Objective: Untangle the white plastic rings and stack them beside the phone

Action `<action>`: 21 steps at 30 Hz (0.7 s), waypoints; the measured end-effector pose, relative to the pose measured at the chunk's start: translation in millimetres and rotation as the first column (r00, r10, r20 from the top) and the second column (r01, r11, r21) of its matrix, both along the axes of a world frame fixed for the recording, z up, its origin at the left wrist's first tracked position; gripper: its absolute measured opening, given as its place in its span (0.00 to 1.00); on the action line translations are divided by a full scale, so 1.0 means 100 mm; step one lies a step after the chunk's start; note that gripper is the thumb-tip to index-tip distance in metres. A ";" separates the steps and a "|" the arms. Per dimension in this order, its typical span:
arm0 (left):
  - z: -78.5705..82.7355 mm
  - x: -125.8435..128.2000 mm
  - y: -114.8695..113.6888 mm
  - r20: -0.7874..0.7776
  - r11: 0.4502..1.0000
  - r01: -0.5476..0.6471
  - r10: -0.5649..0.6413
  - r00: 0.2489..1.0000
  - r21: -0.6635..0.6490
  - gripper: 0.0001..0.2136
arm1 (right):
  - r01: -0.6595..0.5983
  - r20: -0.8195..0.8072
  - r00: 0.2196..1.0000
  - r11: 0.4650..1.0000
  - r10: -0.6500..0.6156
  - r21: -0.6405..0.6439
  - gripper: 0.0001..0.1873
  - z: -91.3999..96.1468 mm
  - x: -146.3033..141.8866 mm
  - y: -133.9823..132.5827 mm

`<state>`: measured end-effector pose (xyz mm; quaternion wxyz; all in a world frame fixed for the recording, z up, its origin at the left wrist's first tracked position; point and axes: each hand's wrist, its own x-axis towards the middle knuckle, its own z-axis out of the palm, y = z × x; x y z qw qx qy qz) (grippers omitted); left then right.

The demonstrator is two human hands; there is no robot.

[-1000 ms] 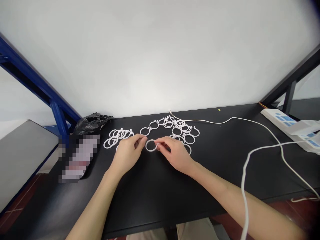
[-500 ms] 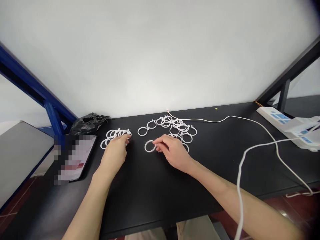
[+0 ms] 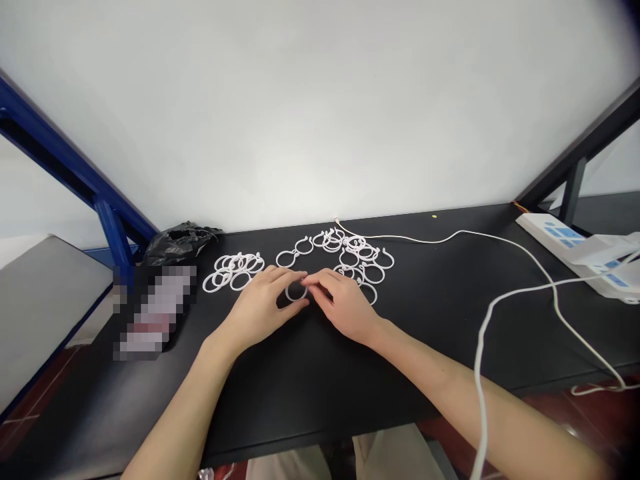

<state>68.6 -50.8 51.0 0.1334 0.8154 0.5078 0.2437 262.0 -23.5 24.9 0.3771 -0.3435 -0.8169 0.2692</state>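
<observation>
Hands meet at mid-desk in my remote feed from the head camera, both closing on one white plastic ring that lies low against the matte black tabletop, close in front of the person. The left hand comes in from the left with its palm turned down and its fingers loosely curled, thumb and forefinger closed on the ring's near-left edge. The right hand mirrors it from the other side, its knuckles raised and its fingertips nipping the right edge, so the ring is caught between two pinches. By my reading that steadies so thin and springy a hoop. Both forearms run in a shallow V from the bottom of the frame, with the wrists low over the surface. Behind the left hand lies a tidy cluster of white rings, and behind the right a looser heap of white rings, several of them showing gaps. The two lots are kept apart, I judge, so that they do not mix. A crumpled black plastic bag sits at the back left by a blue steel frame. A white cable trails across the right side toward a white power strip.
</observation>
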 end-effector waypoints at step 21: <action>-0.18 -0.17 0.16 -0.096 0.872 -0.399 0.440 0.893 0.283 0.14 | 0.447 0.556 0.711 0.887 -0.431 0.116 0.10 0.20 0.24 0.19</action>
